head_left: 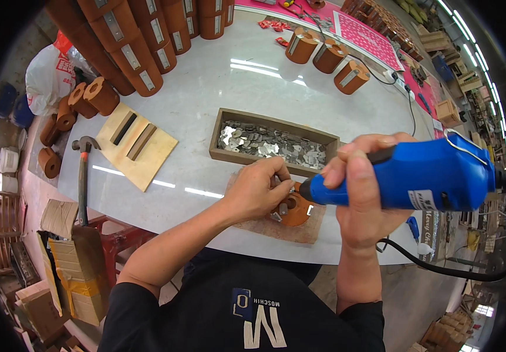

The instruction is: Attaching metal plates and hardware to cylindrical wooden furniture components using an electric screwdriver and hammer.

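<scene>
My right hand [361,188] is wrapped round a blue corded power tool [420,173], which looks like an electric screwdriver. The tool lies nearly level, and its dark nose points left at a round orange-brown wooden piece [296,215] with a hole and small metal parts on it. At that nose, my left hand [260,186] is closed, thumb and forefinger pinched together over the piece's left side. What they pinch is hidden. Under the piece lies a worn brownish mat [288,232]. Just beyond both hands stands a long wooden tray [222,154] holding many small silvery metal plates.
Brown cylinders [125,56] with metal strips stand stacked at the far left; three more cylinders [331,56] stand at the far right. A hammer [83,170] and a board [137,154] with two bars lie on the left. The tool's black cord [458,271] loops at the right.
</scene>
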Motion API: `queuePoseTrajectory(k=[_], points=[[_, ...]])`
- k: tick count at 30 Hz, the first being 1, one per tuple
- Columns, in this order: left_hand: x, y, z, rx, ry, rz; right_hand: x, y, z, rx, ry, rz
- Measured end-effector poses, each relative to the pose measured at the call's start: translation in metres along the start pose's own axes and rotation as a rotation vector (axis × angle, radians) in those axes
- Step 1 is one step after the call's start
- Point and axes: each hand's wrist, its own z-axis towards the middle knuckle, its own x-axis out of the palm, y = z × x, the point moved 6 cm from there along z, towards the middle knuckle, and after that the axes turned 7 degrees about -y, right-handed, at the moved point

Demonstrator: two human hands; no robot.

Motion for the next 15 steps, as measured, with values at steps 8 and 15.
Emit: queuePoseTrajectory(k=[8,15], points=[[-0.003,-0.005,-0.001,-0.036,-0.030,-0.042,0.009,-0.007,0.004,-0.023,0.059,-0.125],[-0.001,-0.004,0.002,-0.119,0.024,-0.136,0.009,-0.013,0.007,-0.015,0.072,-0.100]])
